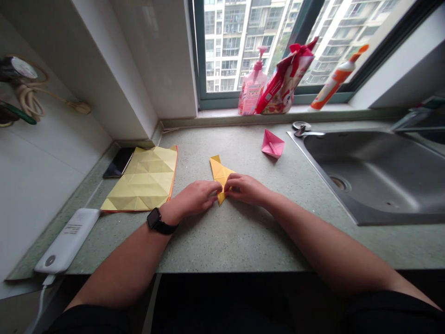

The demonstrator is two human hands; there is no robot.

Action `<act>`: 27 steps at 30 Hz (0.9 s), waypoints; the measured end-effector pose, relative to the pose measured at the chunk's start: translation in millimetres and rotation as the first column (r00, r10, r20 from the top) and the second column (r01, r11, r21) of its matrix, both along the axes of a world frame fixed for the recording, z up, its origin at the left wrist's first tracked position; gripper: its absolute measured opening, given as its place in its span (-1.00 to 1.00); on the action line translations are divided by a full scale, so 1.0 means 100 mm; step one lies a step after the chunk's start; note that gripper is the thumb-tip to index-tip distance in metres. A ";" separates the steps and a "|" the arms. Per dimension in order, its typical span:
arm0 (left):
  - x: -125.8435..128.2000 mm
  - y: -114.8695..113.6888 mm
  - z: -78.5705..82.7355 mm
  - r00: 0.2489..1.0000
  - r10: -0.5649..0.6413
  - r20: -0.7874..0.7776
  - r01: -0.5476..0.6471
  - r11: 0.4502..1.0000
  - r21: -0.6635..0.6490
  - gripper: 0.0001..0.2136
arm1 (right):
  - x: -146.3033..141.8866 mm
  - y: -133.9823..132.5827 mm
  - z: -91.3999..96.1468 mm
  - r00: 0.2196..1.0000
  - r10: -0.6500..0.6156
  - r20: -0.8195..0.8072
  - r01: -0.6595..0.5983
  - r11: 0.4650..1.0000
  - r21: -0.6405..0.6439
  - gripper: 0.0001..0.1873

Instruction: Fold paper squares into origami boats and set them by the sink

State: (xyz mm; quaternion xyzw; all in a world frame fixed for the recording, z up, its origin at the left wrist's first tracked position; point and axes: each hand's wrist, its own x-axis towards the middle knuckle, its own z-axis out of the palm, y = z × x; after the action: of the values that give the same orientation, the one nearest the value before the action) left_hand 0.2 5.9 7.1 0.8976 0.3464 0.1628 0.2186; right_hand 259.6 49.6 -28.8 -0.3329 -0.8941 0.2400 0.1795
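Observation:
A piece of folded yellow origami paper lies on the counter in front of me, with pointed corners at its top and bottom. My left hand pinches its lower left edge, fingers closed. From the other side, my right hand grips its lower right part, thumb and fingers pressed together and hiding some of the folds. Farther back on the right sits a pink folded paper piece, touched by neither hand. To the left is a stack of creased yellow paper sheets with an orange edge showing beneath.
A steel sink is set into the counter at right. Left are a dark phone and a white power bank with a cable. On the sill stand a pink pump bottle, a red bag and an orange-white bottle.

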 end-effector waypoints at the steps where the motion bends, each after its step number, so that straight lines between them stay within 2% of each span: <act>1: 0.00 0.00 -0.01 1.000 -0.009 0.010 0.009 1.000 0.000 -0.78 | 0.00 0.00 -0.01 1.000 -0.012 0.004 0.012 1.000 0.000 -0.92; 5: -0.01 0.03 -0.04 0.996 -0.078 0.037 0.077 0.997 0.023 -0.65 | -0.02 0.00 -0.01 0.999 -0.039 0.017 0.039 0.999 -0.006 -0.93; 8: -0.02 0.03 -0.06 0.995 -0.098 0.009 0.097 0.994 0.043 -0.65 | -0.02 0.00 -0.01 0.999 -0.037 0.014 0.038 0.999 -0.014 -0.93; 15: -0.04 0.04 -0.11 0.998 -0.060 -0.016 0.061 0.996 0.059 -0.59 | -0.02 0.00 0.01 0.999 -0.052 0.001 0.052 0.998 -0.019 -0.90; 27: -0.06 0.07 -0.13 1.000 -0.016 -0.027 0.018 0.997 0.072 -0.61 | -0.04 0.00 0.00 0.998 -0.065 0.004 0.065 0.998 -0.008 -0.90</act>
State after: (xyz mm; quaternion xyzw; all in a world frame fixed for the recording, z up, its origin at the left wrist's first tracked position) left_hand -6.2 12.6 -5.6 0.9099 0.3355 0.1615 0.1830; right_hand 256.0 50.0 -29.2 -0.3631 -0.8821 0.2369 0.1841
